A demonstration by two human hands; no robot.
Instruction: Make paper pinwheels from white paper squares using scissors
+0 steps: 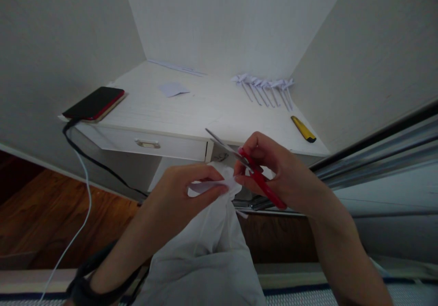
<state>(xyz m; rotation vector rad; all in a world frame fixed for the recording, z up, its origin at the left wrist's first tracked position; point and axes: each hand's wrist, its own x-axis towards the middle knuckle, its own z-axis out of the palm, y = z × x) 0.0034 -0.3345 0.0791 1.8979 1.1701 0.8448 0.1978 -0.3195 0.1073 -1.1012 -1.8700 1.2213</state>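
We note the left hand with thumb and fingers narrowed in a pinch on a white paper piece, which sits between the two hands, above the lap. The right hand is curled around red-handled scissors; its thumb and fingertips come together at the paper's right edge, though we cannot tell how firmly they grip it. We judge the scissors are kept in the palm, blades angled away from the paper, to free those fingertips without setting the tool down. Beyond the right fingers, folded paper pieces lie in a row on the desk, probably to keep them together. A yellow cutter rests to these fingers' right, seemingly within reach. Beyond the left fingers lie a paper scrap and, farther back, thin paper strips.
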